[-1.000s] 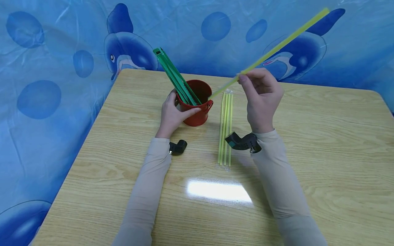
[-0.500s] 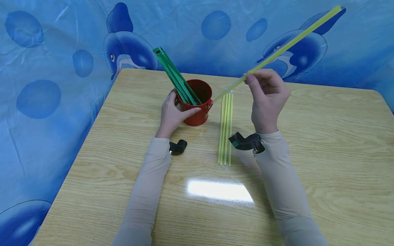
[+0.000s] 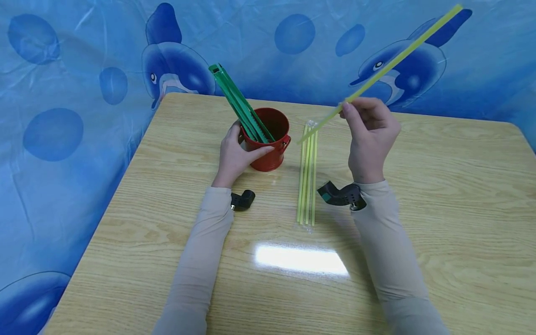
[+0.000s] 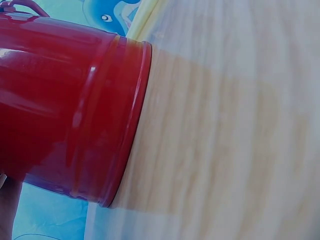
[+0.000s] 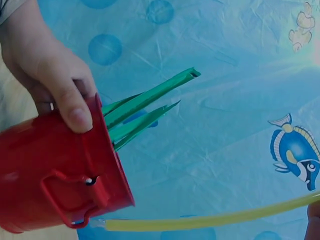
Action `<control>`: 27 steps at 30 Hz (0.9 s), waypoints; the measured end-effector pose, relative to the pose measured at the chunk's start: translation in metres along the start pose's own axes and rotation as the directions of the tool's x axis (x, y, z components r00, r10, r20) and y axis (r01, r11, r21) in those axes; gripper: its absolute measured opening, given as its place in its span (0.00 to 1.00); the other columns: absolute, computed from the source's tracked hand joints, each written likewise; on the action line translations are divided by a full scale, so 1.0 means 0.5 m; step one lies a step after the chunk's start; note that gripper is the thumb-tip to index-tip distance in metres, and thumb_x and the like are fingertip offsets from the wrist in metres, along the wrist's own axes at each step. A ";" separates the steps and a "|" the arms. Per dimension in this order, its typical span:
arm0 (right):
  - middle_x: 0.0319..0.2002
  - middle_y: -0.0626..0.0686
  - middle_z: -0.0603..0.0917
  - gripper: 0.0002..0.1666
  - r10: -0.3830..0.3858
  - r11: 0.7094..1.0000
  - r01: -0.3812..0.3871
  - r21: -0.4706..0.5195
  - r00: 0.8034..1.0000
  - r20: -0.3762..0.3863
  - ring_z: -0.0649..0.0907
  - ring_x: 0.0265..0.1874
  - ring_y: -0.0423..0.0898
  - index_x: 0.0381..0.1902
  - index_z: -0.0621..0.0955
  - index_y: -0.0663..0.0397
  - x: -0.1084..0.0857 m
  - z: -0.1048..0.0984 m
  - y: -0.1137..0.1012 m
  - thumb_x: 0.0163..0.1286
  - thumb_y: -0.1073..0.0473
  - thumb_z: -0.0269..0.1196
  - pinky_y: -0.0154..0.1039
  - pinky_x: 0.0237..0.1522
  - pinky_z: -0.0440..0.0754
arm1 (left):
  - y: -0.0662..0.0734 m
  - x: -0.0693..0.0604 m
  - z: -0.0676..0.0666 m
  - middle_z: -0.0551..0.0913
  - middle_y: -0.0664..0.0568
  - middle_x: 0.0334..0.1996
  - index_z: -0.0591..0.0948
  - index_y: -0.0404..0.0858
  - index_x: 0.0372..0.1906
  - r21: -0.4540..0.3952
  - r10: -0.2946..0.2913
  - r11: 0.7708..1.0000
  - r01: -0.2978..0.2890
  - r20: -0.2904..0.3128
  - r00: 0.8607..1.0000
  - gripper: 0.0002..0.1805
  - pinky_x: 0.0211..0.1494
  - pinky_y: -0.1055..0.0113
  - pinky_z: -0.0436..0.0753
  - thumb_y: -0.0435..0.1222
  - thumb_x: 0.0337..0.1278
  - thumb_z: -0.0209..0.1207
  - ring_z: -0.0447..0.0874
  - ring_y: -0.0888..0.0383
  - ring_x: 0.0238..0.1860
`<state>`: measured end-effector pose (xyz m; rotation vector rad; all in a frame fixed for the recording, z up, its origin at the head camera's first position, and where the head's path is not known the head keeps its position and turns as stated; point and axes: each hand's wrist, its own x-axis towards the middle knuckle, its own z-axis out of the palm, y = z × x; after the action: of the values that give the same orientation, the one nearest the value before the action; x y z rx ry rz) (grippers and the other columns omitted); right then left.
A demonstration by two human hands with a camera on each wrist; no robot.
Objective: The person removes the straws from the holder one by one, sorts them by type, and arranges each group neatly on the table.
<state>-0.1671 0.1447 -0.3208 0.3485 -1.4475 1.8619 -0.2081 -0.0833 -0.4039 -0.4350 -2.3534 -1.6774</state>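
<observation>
The left hand (image 3: 234,156) grips a red bucket (image 3: 270,162), its thumb lying along the near side just under the rim and its other fingers reaching round the outer side, partly hidden. The bucket stands upright on the wood-grain tabletop (image 3: 452,209), immediately beyond and to the right of that hand. A cluster of long green sticks (image 3: 239,104) rests inside it, leaning out over the rim just above the left hand's fingertips. The right hand (image 3: 372,135) is raised and pinches a yellow straw (image 3: 404,55) between thumb and fingertips, with its remaining fingers curled in. From that pinch the longer part of the straw slants up and away to the right; the shorter part drops toward the left, its lower end between the right hand and the bucket. In the right wrist view, that end lies close to the bucket's wire handle (image 5: 65,200); I cannot tell whether they touch. Between the 2 hands, more yellow straws (image 3: 307,179) lie side by side on the tabletop in clear wrapping, right of the bucket. Below each hand, a black wrist camera (image 3: 341,194) sits at the cuff of a pale sleeve (image 3: 385,246). Beyond both hands hangs a blue backdrop (image 3: 251,28) printed with dolphins.
</observation>
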 end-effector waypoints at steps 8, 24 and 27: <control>0.27 0.56 0.84 0.03 0.096 0.995 -0.096 0.000 0.995 0.007 0.81 0.26 0.47 0.29 0.83 0.70 -0.003 -0.039 0.011 0.58 0.76 0.63 0.37 0.38 0.80 | 0.001 0.002 0.002 0.73 0.46 0.56 0.67 0.36 0.64 0.004 0.001 1.000 -0.001 0.004 1.000 0.43 0.60 0.65 0.74 0.39 0.39 0.74 0.70 0.56 0.59; 0.27 0.54 0.84 0.03 0.319 0.945 -0.311 -0.103 0.946 0.062 0.81 0.25 0.45 0.31 0.84 0.71 -0.017 -0.105 0.027 0.60 0.72 0.64 0.34 0.35 0.81 | 0.000 0.002 0.000 0.73 0.47 0.57 0.67 0.36 0.64 -0.010 -0.002 1.000 0.002 0.010 1.000 0.43 0.60 0.64 0.74 0.38 0.39 0.74 0.70 0.57 0.59; 0.27 0.54 0.85 0.04 0.367 0.924 -0.354 -0.148 0.927 0.074 0.81 0.26 0.44 0.32 0.83 0.72 -0.022 -0.118 0.035 0.61 0.71 0.64 0.33 0.34 0.81 | 0.001 0.002 0.000 0.73 0.47 0.57 0.67 0.36 0.64 -0.008 -0.002 1.000 0.003 0.011 1.000 0.43 0.60 0.64 0.74 0.38 0.39 0.74 0.70 0.57 0.59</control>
<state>-0.1587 0.1930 -0.3592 0.1147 -1.7914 2.0430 -0.2087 -0.0831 -0.4034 -0.4439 -2.3564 -1.6906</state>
